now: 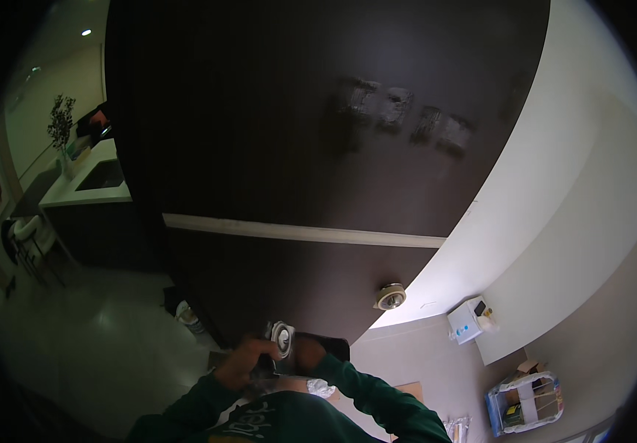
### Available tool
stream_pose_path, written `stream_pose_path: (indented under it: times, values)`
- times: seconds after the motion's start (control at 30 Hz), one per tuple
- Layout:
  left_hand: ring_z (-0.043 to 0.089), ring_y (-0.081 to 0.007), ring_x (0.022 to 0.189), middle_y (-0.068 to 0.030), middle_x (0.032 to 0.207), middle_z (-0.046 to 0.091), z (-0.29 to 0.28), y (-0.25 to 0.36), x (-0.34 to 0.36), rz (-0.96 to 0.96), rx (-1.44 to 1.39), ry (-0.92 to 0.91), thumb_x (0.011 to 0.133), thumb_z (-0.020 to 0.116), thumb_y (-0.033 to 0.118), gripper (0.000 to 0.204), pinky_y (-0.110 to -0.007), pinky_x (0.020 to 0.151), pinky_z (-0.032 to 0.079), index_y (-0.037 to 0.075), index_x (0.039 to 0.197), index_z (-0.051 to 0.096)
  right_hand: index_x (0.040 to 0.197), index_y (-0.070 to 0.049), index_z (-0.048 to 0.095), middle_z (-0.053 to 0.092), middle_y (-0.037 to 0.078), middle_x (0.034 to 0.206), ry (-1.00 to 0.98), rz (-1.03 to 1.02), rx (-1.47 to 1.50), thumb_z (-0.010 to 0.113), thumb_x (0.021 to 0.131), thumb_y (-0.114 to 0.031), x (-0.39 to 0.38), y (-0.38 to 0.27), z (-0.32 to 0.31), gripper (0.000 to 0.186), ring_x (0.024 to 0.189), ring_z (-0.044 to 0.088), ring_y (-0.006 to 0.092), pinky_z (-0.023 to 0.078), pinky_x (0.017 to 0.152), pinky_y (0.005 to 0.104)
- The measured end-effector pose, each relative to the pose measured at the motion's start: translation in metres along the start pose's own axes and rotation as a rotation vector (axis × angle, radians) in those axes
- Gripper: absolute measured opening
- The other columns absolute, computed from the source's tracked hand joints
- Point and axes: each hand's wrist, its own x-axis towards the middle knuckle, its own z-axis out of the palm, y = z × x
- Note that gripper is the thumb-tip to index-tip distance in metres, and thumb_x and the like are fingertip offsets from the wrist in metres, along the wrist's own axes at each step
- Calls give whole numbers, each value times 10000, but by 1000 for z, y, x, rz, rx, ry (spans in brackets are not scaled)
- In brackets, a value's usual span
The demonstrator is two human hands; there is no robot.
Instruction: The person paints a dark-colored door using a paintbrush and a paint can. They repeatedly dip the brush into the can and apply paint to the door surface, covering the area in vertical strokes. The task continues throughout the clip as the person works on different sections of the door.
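Observation:
Low in the middle, my left hand (243,363) is closed on a shiny round silvery piece (283,337) with ringed edges, whose exact kind I cannot make out. My right hand (309,354) is close beside it on the right, in shadow, with its fingers hidden. A dark flat-looking thing (339,348) shows just past the right wrist. Both hands are in front of my body, near the lower edge of a large dark brown panel (281,280). A round metal knob (391,297) stands out from the panel to the right of my hands.
A pale strip (303,232) crosses the panel, with clear-wrapped patches (381,102) above it. At right are a white box (467,322) and a white-and-blue frame (525,404) on the floor. At left stand a counter (78,193) with a sink and a stool (30,240).

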Motion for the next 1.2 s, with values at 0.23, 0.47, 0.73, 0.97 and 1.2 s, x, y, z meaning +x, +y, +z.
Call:
stream_pose_path:
  times: [0.23, 0.47, 0.73, 0.97, 1.2]
  values:
    - [575, -104, 682, -10, 761, 597, 11, 3, -3, 31, 1, 15, 695, 612, 31, 152, -261, 619, 473, 40, 845, 639, 896, -11, 693, 683, 243, 911, -67, -88, 115, 647, 756, -168, -2, -3, -11, 215, 848, 673, 391, 543, 787, 453]
    - [567, -101, 684, -5, 757, 596, 18, 1, 0, 99, -4, 46, 697, 611, 35, 141, -257, 641, 459, 40, 835, 642, 892, 4, 689, 688, 235, 873, -26, 7, -138, 628, 776, -156, -1, -5, -23, 207, 816, 683, 388, 562, 735, 467]
    - [564, -101, 661, -1, 763, 594, 16, -1, 0, 106, -33, 70, 700, 608, 39, 139, -257, 613, 468, 44, 835, 642, 840, -2, 694, 683, 239, 839, -99, 63, -200, 613, 779, -148, 1, -37, -42, 178, 803, 685, 390, 562, 735, 467]
    - [572, -108, 655, -12, 766, 598, 17, 3, -2, 74, -9, 58, 697, 604, 34, 152, -269, 590, 481, 41, 845, 640, 799, -21, 699, 673, 230, 779, -64, -48, -118, 646, 765, -176, 3, -6, -13, 167, 740, 673, 377, 546, 694, 451]
    - [600, -131, 676, -27, 780, 614, 23, 2, 0, 97, 7, 65, 716, 588, 48, 147, -279, 619, 510, 36, 853, 639, 818, -10, 699, 681, 234, 841, -60, -90, -133, 637, 762, -166, 5, -4, -14, 176, 769, 676, 381, 555, 720, 440]
